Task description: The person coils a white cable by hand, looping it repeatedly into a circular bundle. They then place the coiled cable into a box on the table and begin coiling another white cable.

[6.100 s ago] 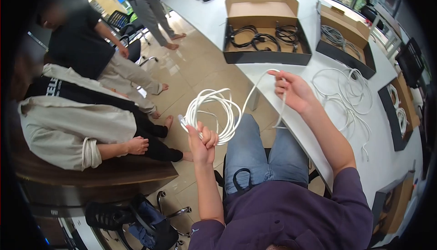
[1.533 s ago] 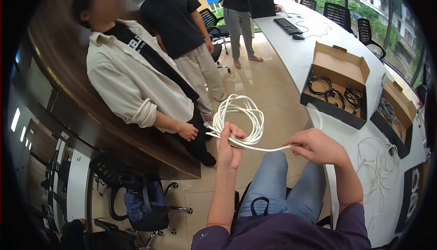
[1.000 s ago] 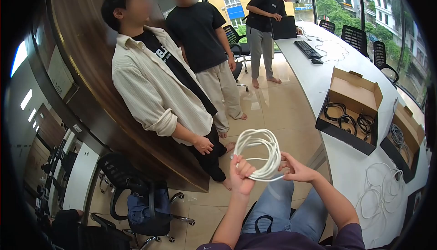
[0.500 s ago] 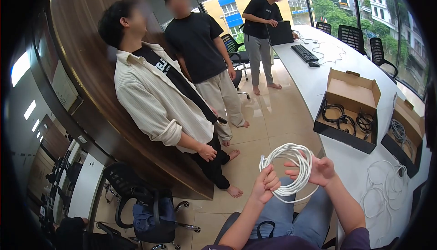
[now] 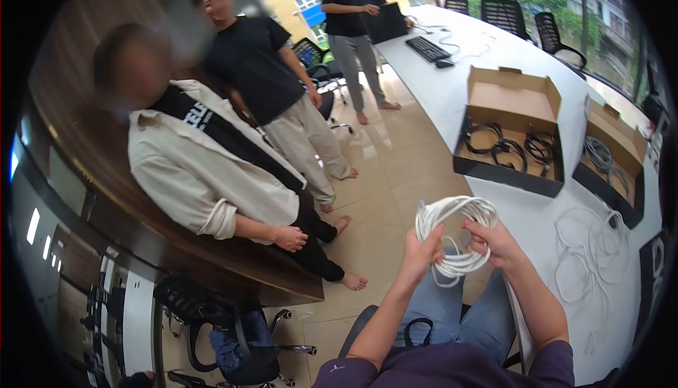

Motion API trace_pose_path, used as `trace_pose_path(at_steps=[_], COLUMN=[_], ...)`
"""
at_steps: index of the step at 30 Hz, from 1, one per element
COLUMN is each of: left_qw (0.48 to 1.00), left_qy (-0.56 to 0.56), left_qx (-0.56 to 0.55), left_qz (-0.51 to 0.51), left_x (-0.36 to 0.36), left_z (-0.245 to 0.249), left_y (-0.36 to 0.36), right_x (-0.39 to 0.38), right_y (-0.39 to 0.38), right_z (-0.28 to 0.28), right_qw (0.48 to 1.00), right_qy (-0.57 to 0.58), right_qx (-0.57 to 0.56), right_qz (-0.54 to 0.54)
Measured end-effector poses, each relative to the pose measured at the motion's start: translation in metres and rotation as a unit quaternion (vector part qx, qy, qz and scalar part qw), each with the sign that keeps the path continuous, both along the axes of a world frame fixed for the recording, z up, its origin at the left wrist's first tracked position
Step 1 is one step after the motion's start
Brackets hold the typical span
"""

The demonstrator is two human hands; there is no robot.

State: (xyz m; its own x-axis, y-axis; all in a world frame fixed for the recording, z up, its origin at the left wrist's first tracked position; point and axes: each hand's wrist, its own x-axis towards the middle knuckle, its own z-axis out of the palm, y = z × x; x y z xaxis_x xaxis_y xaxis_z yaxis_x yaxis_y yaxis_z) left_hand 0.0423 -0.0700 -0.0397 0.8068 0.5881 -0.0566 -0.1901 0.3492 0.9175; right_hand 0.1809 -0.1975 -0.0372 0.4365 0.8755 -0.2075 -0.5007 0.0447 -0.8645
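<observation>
A coil of white cable (image 5: 460, 206) is held up over my lap, its loops bundled into a ring. My left hand (image 5: 422, 252) is closed around the ring's left side. On the opposite side, my right hand (image 5: 496, 242) grips the loops, thumb towards the middle. A pale cable end sticks out at the coil's upper left, too blurred to identify its plug. To the right, more loose white cable (image 5: 587, 254) lies spread on the white table (image 5: 512, 220).
An open box (image 5: 505, 177) of black cables stands on the table, beside another box (image 5: 613, 189) with grey cable. A keyboard (image 5: 428, 49) and mouse (image 5: 444, 64) lie farther back. Three people stand ahead and left. An office chair (image 5: 247, 349) holds a blue bag.
My right hand has gone from spread fingers to a closed grip on the coil. The ring is now squeezed flatter between both hands. My view has turned and shifted the scene left.
</observation>
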Motion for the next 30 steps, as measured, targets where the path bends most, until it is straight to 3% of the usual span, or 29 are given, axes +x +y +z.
trace_pose_path(at_steps=[3,5,7,10,13,16,20,23,26,29,30], left_qw=[0.995,0.992,0.992,0.995,0.990,0.979,0.936,0.923,0.933,0.943,0.951], left_qy=[0.017,0.019,0.031,0.048,0.073,0.081,0.018,-0.076,-0.141,-0.065,-0.079], left_qx=[0.089,0.113,0.122,0.085,0.096,0.088,-0.023,-0.026,0.008,-0.041,-0.060], left_qz=[0.047,0.048,0.032,-0.002,-0.070,-0.164,-0.350,-0.377,-0.330,-0.323,-0.293], left_x=[0.033,0.048,0.056,0.066,0.073,0.069,0.059,0.053,0.051,0.045,0.044], left_z=[-0.019,-0.020,-0.018,-0.013,-0.005,0.008,0.016,0.012,-0.004,0.017,0.016], left_y=[0.003,0.001,-0.005,-0.017,-0.029,-0.035,-0.031,-0.035,-0.035,-0.023,-0.020], right_x=[0.008,0.026,0.041,0.041,0.060,0.060,0.057,0.051,0.042,0.036,0.031], right_y=[-0.009,-0.022,-0.037,-0.053,-0.065,-0.073,-0.079,-0.077,-0.078,-0.072,-0.068], right_z=[-0.002,-0.009,-0.009,0.013,0.012,0.012,0.011,0.009,0.018,0.029,0.031], right_qw=[0.989,0.979,0.989,0.991,0.997,0.993,0.997,1.000,0.999,0.989,0.969], right_qy=[-0.116,-0.188,-0.149,-0.122,-0.073,-0.109,-0.071,-0.011,-0.035,-0.117,-0.187], right_qx=[-0.051,-0.067,0.000,-0.005,0.002,-0.042,-0.027,0.011,0.031,0.012,0.048], right_qz=[-0.077,-0.032,0.021,-0.044,-0.022,-0.034,-0.015,-0.020,-0.024,-0.084,-0.152])
